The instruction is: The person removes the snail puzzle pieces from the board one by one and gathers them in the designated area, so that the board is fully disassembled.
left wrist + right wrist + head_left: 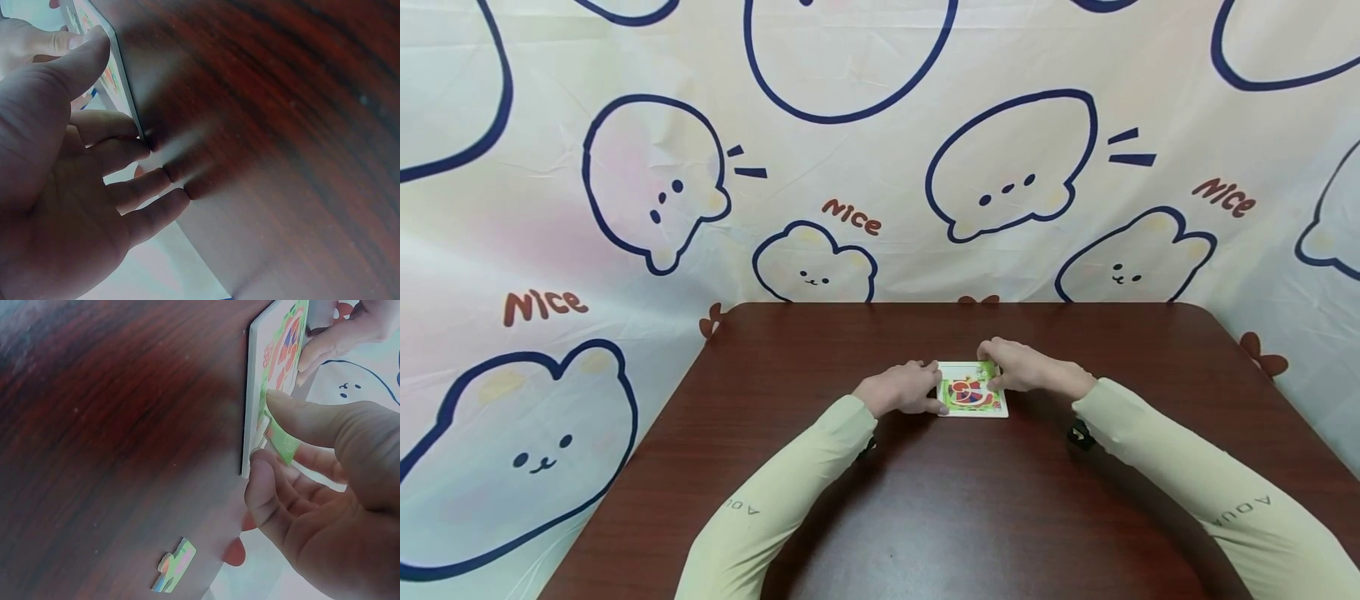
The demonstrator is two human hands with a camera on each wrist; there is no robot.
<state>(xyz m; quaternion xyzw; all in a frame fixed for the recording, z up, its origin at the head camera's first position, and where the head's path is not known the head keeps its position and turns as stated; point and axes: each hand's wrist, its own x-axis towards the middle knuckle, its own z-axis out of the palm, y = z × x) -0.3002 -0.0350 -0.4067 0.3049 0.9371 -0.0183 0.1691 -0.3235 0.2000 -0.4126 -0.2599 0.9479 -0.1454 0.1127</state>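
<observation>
A flat, white-edged jigsaw puzzle board (970, 412) with a green, red and white picture lies on the brown table. My left hand (904, 388) holds its left side, the thumb (94, 53) at the near edge and the fingers low against the table at the far corner. Over the board's right side, my right hand (1022, 367) pinches a green puzzle piece (285, 445) between thumb and fingers. That piece stands tilted at the board's surface, partly covered by the fingers. Another loose puzzle piece (177, 565) lies on the table beside the right hand.
The dark wooden table (970, 517) stretches out around the board and both forearms. Behind and beside it hangs a pale cloth (910, 167) printed with cartoon bears. Long pale sleeves (805, 475) cover both arms, with dark devices (1081, 435) under the wrists.
</observation>
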